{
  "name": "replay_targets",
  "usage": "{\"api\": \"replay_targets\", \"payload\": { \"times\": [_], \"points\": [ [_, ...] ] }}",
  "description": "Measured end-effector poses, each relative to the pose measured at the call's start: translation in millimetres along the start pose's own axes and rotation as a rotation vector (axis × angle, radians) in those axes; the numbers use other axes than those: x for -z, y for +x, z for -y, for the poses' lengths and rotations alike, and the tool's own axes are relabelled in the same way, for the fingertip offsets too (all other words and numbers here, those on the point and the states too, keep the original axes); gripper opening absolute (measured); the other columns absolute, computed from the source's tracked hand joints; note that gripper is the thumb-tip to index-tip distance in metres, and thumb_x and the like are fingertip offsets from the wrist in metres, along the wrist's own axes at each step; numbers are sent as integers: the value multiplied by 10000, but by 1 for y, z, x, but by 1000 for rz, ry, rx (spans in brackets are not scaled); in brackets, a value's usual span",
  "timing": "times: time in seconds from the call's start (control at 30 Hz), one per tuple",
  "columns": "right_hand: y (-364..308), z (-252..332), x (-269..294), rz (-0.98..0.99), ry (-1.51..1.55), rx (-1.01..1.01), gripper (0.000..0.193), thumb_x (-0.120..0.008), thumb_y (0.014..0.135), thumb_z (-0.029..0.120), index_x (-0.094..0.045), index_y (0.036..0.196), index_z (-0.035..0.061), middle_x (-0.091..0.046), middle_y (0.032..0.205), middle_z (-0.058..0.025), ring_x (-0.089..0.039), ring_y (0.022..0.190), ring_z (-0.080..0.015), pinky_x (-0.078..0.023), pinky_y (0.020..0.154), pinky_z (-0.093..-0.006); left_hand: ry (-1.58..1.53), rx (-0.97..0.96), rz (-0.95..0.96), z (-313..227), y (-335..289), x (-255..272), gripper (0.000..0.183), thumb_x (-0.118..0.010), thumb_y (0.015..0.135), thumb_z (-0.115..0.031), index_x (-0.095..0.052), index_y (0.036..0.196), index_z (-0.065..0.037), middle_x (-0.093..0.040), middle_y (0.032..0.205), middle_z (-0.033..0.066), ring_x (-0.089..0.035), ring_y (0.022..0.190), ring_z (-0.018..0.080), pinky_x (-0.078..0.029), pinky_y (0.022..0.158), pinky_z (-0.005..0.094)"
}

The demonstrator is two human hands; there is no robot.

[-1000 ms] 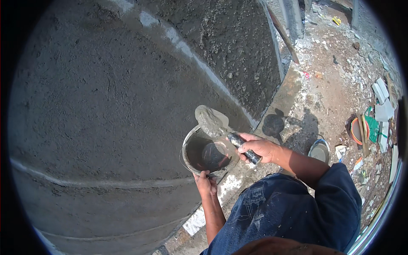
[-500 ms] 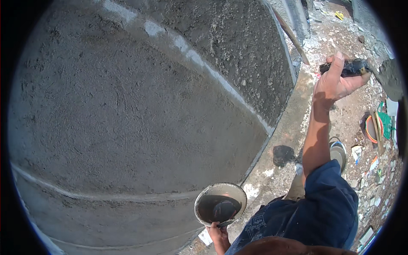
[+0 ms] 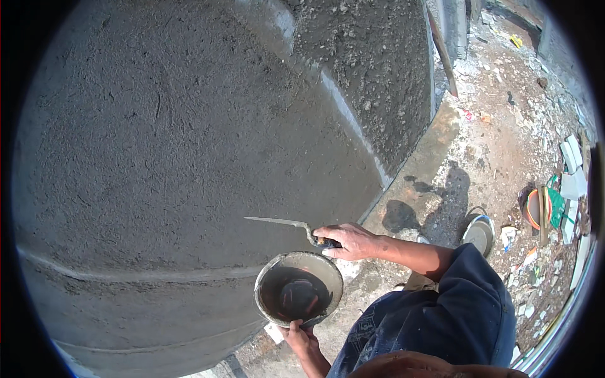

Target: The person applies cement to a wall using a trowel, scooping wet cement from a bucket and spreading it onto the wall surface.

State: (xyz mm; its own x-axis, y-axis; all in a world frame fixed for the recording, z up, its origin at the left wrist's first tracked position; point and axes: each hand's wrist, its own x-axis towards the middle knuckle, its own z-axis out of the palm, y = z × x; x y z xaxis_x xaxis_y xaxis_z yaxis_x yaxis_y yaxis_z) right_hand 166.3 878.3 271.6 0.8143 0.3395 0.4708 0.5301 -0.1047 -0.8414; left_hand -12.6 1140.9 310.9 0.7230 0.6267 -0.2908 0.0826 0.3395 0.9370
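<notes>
Head view: right hand (image 3: 353,241) grips trowel (image 3: 277,222) against rough grey wall (image 3: 157,145); left hand (image 3: 301,339) clasps pan (image 3: 298,295).

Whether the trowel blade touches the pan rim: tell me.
Apart. The head view shows the trowel blade edge-on above the pan, with grey wall visible between blade and rim.

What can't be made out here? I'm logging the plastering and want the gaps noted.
Head view:
- Trowel handle: covered by the right hand.
- Trowel blade face: seen edge-on, any mortar on it unclear.
- Left hand fingers: under the pan rim.
- Debris on the ground: too small, bent by the lens.
</notes>
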Motion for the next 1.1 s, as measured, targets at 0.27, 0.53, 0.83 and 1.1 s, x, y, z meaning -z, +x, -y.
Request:
{"api": "replay_targets", "payload": {
  "times": [0.27,0.53,0.83,1.1],
  "points": [
    [-9,54,25,891,-613,-96,370,-674,845,160,-669,1209,92,-715,862,-172,-710,850,-366,-536,739,-484,82,-113,314,7,13,-86,686,-441,723,123,-374,1396,13,-567,1298,179,-645,1081,253,-569,940,374],
    [72,76,30,551,-1152,44,350,-622,843,46,-650,1191,82,-695,932,-183,-718,898,-302,-569,782,-413,156,-314,367,10,-5,-110,664,-468,781,103,-406,1438,28,-562,1297,134,-597,1107,198,-478,978,308],
    [85,21,68,1004,-268,-898,392,-641,965,310,-613,1296,101,-566,737,-48,-555,556,-102,-484,451,-273,432,-500,476,-16,-27,-117,654,-457,806,90,-410,1456,39,-584,1294,147,-587,1149,186,-479,983,310],
    [12,-43,109,864,448,-1072,453,-708,931,326,-591,1286,71,-550,735,-6,-503,531,-49,-425,413,-206,344,-371,635,-8,-17,-140,633,-482,817,83,-428,1444,14,-575,1298,119,-567,1172,177,-454,1018,316]
  ]
}}
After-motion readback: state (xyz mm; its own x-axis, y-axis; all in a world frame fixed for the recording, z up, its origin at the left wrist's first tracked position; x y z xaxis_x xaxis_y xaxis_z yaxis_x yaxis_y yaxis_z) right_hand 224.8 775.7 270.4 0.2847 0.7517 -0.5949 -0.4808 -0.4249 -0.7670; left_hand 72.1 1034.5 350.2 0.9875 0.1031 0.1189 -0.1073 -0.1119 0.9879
